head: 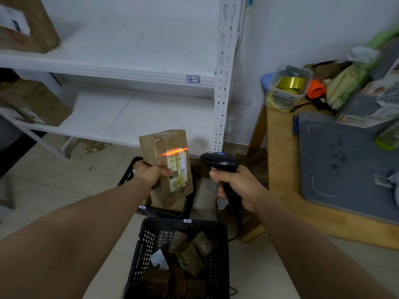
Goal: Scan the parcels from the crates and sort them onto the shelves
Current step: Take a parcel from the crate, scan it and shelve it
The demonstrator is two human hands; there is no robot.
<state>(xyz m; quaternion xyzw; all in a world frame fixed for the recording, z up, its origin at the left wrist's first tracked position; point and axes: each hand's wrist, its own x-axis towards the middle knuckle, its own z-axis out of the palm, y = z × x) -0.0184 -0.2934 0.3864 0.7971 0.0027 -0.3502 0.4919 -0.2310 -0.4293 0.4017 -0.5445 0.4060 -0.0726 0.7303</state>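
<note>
White shelves (121,70) fill the background, with a wooden tabletop (280,158) to the right. On the floor below stand two black crates: the near crate (216,266) holds brown boxes (190,257), and the far crate (168,212) sits beyond it. Over the far crate a cardboard parcel (170,145) stands upright, above and right of the left hand (151,173), which grips its lower left edge. Just right of it, not touching, the right hand (239,186) is wrapped round the handle of a black scanner (220,162). An orange line (174,151) crosses the parcel at the top of its label (177,171)
</note>
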